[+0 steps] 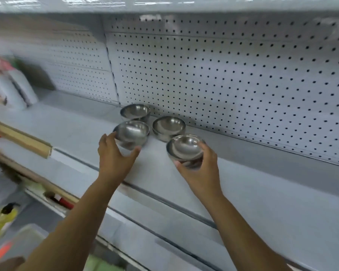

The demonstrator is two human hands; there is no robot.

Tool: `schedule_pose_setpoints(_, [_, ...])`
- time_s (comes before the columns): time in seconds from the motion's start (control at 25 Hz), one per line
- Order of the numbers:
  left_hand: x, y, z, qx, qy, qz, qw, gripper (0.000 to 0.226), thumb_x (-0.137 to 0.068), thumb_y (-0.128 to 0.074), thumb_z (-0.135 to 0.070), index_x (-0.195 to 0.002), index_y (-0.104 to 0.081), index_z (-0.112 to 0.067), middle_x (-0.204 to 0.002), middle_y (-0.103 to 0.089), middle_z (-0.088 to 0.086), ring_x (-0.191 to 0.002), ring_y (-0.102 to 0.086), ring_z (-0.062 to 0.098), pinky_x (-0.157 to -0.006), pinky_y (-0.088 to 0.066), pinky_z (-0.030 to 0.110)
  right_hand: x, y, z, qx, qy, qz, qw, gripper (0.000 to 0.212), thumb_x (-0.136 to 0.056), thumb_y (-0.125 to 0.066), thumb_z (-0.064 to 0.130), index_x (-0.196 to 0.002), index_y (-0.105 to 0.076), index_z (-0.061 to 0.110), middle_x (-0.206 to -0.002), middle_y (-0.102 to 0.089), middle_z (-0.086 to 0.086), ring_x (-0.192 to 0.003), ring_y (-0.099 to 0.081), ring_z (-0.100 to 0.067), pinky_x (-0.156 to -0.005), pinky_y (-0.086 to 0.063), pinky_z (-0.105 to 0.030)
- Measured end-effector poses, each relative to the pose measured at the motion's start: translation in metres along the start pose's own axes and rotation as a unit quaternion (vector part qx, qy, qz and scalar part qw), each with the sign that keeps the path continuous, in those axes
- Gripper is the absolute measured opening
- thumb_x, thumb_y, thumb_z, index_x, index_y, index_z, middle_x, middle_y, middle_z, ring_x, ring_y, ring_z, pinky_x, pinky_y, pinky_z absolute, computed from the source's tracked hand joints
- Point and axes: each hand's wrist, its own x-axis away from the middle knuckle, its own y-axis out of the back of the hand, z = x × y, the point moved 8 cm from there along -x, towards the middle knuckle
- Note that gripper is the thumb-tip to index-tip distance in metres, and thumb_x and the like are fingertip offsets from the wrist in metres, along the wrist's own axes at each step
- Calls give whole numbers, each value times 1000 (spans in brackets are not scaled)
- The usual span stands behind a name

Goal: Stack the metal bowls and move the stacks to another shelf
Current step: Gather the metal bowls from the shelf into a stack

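Observation:
Several shiny metal bowls sit on a grey shelf (262, 182) near the pegboard back. My right hand (199, 169) grips the nearest bowl (184, 146) by its side, thumb under the rim and fingers round the far side; it looks like two nested bowls. My left hand (114, 155) has its fingers spread around the front-left bowl (132, 132), touching its left side and underside. Behind these stand a back-left bowl (135, 111) and a back-right bowl (168, 125), the latter seeming to rest in another bowl.
A white pegboard wall (223, 75) backs the shelf. White bags (10, 89) stand at the far left. A tan price rail (20, 138) edges the left section. Lower shelves at left hold a yellow bottle (2, 219) and a clear plastic tub (24, 241).

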Motion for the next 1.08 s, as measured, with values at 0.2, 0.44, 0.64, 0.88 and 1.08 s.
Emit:
schedule_pose_setpoints(0.2, [-47, -17, 30, 133, -11, 73, 988, 128, -70, -94, -49, -163, -9, -25, -166, -25, 3, -152, -34, 23, -123, -32, 39, 4, -7, 0, 20, -64, -80, 995, 124, -58, -86, 73, -158, -22, 35, -144, -29, 22, -137, -37, -5, -105, -40, -27])
schedule_pose_setpoints(0.44, [-49, -20, 39, 187, -33, 46, 981, 125, -62, -92, -62, -154, -8, -50, -157, -44, -5, -138, -53, 16, -115, -46, 42, 11, -18, 3, 16, -118, -147, 982, 124, -60, -90, 66, -159, -23, 33, -157, -40, 9, -142, -43, -13, -116, -42, -37])
schedule_pose_setpoints(0.64, [-37, -21, 36, 264, -75, 107, 956, 128, -54, -98, -54, -146, -10, -66, -129, -54, -39, -120, -58, -11, -94, -47, 7, 25, 3, 6, -69, -141, -211, 965, 135, -47, -89, 75, -160, -27, 34, -141, -52, 20, -109, -56, 15, -93, -44, -11])
schedule_pose_setpoints(0.88, [-20, -37, 24, 255, -150, 343, 892, 145, -53, -103, -47, -155, -1, -57, -143, -60, -24, -137, -52, -2, -109, -38, 22, 16, -7, 46, -116, -75, -119, 983, 74, -60, -91, 49, -128, -65, 33, -117, -75, 16, -105, -71, -1, -83, -56, -15])
schedule_pose_setpoints(1.08, [-22, -37, 23, 259, -130, 415, 862, 142, -58, -102, -36, -156, -1, -57, -145, -59, -25, -139, -49, -5, -115, -40, 23, 10, -64, 55, -89, -53, -22, 994, 92, -54, -96, 56, -136, -56, 42, -131, -64, 25, -124, -60, 3, -99, -51, -17])
